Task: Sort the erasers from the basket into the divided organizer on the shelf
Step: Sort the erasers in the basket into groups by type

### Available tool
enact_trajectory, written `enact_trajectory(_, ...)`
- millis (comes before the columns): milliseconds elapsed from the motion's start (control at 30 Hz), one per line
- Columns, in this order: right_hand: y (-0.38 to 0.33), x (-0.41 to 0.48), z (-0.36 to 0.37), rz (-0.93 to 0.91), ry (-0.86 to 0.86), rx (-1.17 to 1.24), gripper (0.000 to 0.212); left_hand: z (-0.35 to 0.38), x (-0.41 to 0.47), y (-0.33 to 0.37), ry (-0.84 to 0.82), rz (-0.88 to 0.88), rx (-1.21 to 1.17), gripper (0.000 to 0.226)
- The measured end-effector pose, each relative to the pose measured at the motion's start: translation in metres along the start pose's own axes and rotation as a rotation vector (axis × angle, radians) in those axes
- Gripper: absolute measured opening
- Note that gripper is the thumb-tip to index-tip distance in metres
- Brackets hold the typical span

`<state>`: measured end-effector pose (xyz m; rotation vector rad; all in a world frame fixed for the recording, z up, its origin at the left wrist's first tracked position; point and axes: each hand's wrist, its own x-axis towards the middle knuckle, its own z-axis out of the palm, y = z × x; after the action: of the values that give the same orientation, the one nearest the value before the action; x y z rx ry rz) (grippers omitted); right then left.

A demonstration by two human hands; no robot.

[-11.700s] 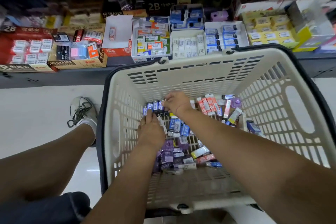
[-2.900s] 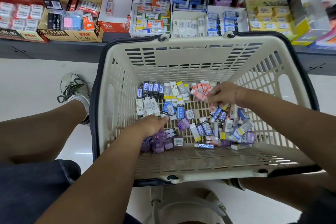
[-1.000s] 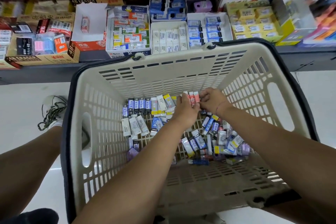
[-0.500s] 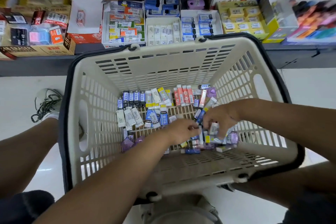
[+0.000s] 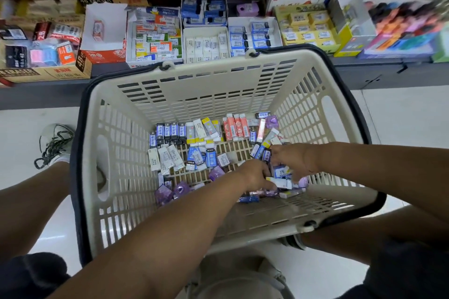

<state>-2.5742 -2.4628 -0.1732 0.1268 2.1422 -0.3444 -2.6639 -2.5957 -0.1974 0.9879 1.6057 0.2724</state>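
A cream plastic basket [image 5: 199,91] with a dark rim stands on the floor before me. On its bottom lie many small erasers: a back row of dark blue ones [image 5: 170,131], white-yellow ones [image 5: 204,128] and red ones [image 5: 234,126], plus white ones [image 5: 167,156] and purple ones [image 5: 181,188]. Both hands are down in the loose pile at the near right. My left hand [image 5: 255,175] has its fingers curled among the erasers. My right hand [image 5: 291,158] is also curled there; a white eraser [image 5: 279,181] lies between the hands. The divided organizer [image 5: 206,42] sits on the shelf behind.
The low shelf [image 5: 48,94] carries open eraser boxes: a brown one [image 5: 46,73] at left, a red-white one [image 5: 104,51], yellow packs [image 5: 308,29] at right. My shoe [image 5: 57,143] and knees flank the basket on the white floor [image 5: 24,128].
Both hands have come back from the red erasers in the back row to the loose pile at the near right. Over the earlier frames the back row was lined up.
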Motion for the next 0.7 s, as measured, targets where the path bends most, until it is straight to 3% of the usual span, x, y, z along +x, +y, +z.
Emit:
enact_trajectory(167, 0.004, -0.003, -0.008, 0.041, 0.046, 0.302, 0.040, -0.004, -0.003, -0.003, 0.047, 0.018, -0.164, 0.026)
enact_trajectory(267, 0.002, -0.012, -0.025, 0.038, 0.104, 0.571, 0.025, -0.015, -0.013, -0.011, 0.110, -0.027, -0.395, 0.028)
enact_trajectory(333, -0.001, -0.015, -0.035, 0.059, 0.165, 0.810, 0.020, -0.029, -0.023, -0.016, 0.146, -0.052, -0.646, 0.017)
enact_trajectory(500, -0.025, -0.006, -0.052, 0.099, 0.206, 1.238, 0.029, -0.061, -0.049, -0.028, 0.254, -0.088, -1.193, 0.035)
enact_trajectory(700, -0.069, 0.023, -0.058, 0.182, 0.251, 1.645, 0.046, -0.070, -0.064, -0.037, 0.298, -0.127, -1.356, 0.042)
